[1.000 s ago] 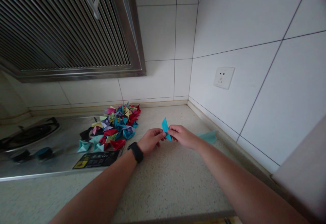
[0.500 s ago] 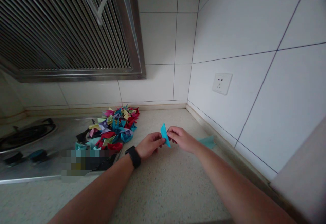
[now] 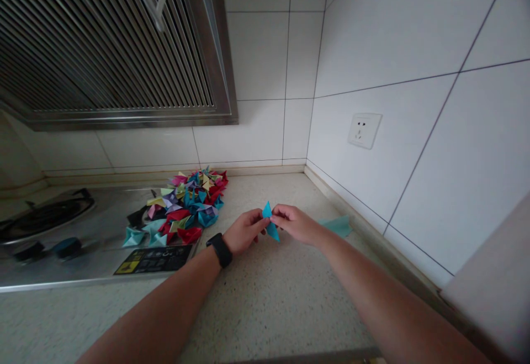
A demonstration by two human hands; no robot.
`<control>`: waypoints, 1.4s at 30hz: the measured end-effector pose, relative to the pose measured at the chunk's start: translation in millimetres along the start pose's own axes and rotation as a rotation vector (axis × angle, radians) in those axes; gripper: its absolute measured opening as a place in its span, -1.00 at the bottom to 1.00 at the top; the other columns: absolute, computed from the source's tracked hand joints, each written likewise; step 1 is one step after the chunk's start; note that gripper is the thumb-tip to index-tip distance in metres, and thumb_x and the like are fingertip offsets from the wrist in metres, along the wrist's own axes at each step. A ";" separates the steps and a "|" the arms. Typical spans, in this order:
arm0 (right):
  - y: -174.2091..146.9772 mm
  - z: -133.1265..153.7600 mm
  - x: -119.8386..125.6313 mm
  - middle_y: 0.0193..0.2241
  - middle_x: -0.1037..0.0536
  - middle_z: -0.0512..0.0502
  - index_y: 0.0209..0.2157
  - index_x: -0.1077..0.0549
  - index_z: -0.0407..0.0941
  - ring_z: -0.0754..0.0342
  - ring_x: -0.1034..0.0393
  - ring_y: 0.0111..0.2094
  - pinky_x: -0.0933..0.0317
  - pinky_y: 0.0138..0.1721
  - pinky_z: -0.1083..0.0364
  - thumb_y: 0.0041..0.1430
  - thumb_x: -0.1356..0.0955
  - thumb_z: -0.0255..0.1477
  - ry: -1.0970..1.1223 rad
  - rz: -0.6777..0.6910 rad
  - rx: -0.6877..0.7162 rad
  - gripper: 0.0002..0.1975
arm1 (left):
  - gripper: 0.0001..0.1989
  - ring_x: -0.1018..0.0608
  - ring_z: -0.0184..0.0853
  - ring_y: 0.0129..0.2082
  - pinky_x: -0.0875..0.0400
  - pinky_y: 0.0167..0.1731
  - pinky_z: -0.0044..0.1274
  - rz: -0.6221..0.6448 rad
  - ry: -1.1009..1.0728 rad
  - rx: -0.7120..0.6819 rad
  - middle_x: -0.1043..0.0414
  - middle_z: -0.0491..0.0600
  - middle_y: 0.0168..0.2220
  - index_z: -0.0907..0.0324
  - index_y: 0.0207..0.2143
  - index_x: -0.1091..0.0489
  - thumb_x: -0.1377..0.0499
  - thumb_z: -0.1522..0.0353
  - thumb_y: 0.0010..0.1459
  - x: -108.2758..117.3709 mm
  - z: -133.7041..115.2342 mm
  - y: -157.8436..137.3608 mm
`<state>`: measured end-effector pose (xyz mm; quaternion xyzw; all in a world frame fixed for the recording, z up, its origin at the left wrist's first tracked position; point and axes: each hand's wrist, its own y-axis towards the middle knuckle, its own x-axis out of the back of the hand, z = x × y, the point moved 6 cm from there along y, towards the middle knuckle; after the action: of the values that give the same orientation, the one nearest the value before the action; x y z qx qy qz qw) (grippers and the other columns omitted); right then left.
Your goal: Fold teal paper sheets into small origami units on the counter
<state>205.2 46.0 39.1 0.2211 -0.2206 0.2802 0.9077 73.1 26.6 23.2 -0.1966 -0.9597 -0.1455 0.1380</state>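
The left hand (image 3: 245,232) and the right hand (image 3: 295,223) are meeting over the speckled stone table (image 3: 281,297), both holding one small blue folded paper (image 3: 272,231). Its narrow points are sticking out above and below the grip. The left fingers are closing on its left side, thumb on top, while the right fingers are pinching its right side near the middle; which layers they are gripping is too small to tell. To be working this fold well, the left hand should probably be acting as a steady clamp while the right is pressing lightly along the crease, with the points staying uncrushed. Thin paper like this is likely tearing or skewing under a hard pull. A pile of colourful folded papers (image 3: 188,209) is lying to the left, partly on the gas stove (image 3: 99,215), and a pale turquoise paper (image 3: 340,225) is resting beyond the right forearm
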 end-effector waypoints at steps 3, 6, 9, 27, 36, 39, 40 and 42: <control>1.5 -1.3 -0.9 -0.47 -0.32 0.01 -0.36 -0.32 -0.16 0.18 -0.22 -0.42 -0.11 -0.35 0.18 0.24 -0.24 -0.26 0.027 0.011 -0.004 -0.76 | -0.63 -0.35 -0.47 -0.51 -0.28 -0.62 -0.66 0.013 -0.022 -0.006 -0.30 -0.04 -0.43 0.28 -0.28 -0.30 -0.06 0.11 0.20 -0.9 2.2 0.5; 2.7 -2.4 -2.5 -0.49 -0.31 0.01 -0.36 -0.31 -0.16 0.19 -0.21 -0.44 -0.11 -0.39 0.19 0.24 -0.24 -0.24 0.097 0.019 -0.009 -0.74 | -0.63 -0.37 -0.45 -0.47 -0.31 -0.62 -0.66 -0.001 -0.079 -0.026 -0.28 -0.04 -0.42 0.28 -0.29 -0.28 -0.11 0.10 0.16 0.9 4.9 2.9; 2.8 -1.2 -5.2 -0.51 -0.30 0.01 -0.36 -0.32 -0.17 0.20 -0.18 -0.47 -0.09 -0.43 0.19 0.23 -0.25 -0.20 0.181 0.024 -0.016 -0.70 | -0.63 -0.37 -0.44 -0.46 -0.31 -0.61 -0.66 -0.004 -0.154 -0.031 -0.28 -0.04 -0.42 0.28 -0.31 -0.28 -0.17 0.12 0.11 2.7 6.4 4.8; 5.0 -9.6 -2.1 -0.53 -0.28 0.04 -0.38 -0.31 -0.17 0.20 -0.16 -0.49 -0.07 -0.42 0.18 0.22 -0.25 -0.20 0.102 -0.044 -0.052 -0.71 | -0.59 -0.43 -0.40 -0.44 -0.29 -0.61 -0.63 0.034 -0.169 0.056 -0.35 0.02 -0.37 0.32 -0.26 -0.33 -0.20 0.11 0.08 -2.4 3.6 1.9; 3.7 -4.9 -4.9 -0.56 -0.27 0.04 -0.40 -0.30 -0.17 0.20 -0.16 -0.52 -0.06 -0.47 0.19 0.25 -0.21 -0.17 0.062 -0.052 -0.072 -0.66 | -0.60 -0.40 -0.45 -0.51 -0.26 -0.62 -0.65 0.009 -0.099 0.048 -0.35 -0.02 -0.44 0.29 -0.28 -0.35 -0.17 0.09 0.09 0.6 9.4 3.5; 4.0 -3.1 -6.9 -0.59 -0.24 0.06 -0.40 -0.30 -0.16 0.21 -0.13 -0.55 -0.04 -0.51 0.20 0.25 -0.22 -0.18 0.108 -0.047 -0.080 -0.68 | -0.59 -0.38 -0.46 -0.51 -0.26 -0.60 -0.65 0.034 -0.144 0.024 -0.35 -0.02 -0.44 0.30 -0.28 -0.34 -0.17 0.09 0.09 -0.3 8.4 3.2; 4.2 -2.8 -7.2 -0.59 -0.24 0.06 -0.40 -0.30 -0.16 0.21 -0.12 -0.55 -0.03 -0.52 0.20 0.24 -0.22 -0.18 0.124 -0.046 -0.077 -0.68 | -0.59 -0.38 -0.46 -0.51 -0.25 -0.60 -0.65 0.040 -0.155 0.023 -0.34 -0.02 -0.45 0.30 -0.29 -0.34 -0.17 0.08 0.10 -0.6 8.0 3.0; 4.6 -2.3 -7.6 -0.59 -0.23 0.06 -0.39 -0.30 -0.16 0.21 -0.11 -0.55 -0.02 -0.52 0.20 0.24 -0.23 -0.18 0.154 -0.047 -0.066 -0.68 | -0.57 -0.38 -0.46 -0.51 -0.25 -0.59 -0.64 0.051 -0.175 0.024 -0.34 -0.03 -0.45 0.31 -0.30 -0.34 -0.16 0.07 0.09 -1.4 6.7 2.6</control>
<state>197.4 47.5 34.6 0.1740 -0.1541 0.2675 0.9351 74.0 30.6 17.2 -0.2314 -0.9645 -0.1129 0.0595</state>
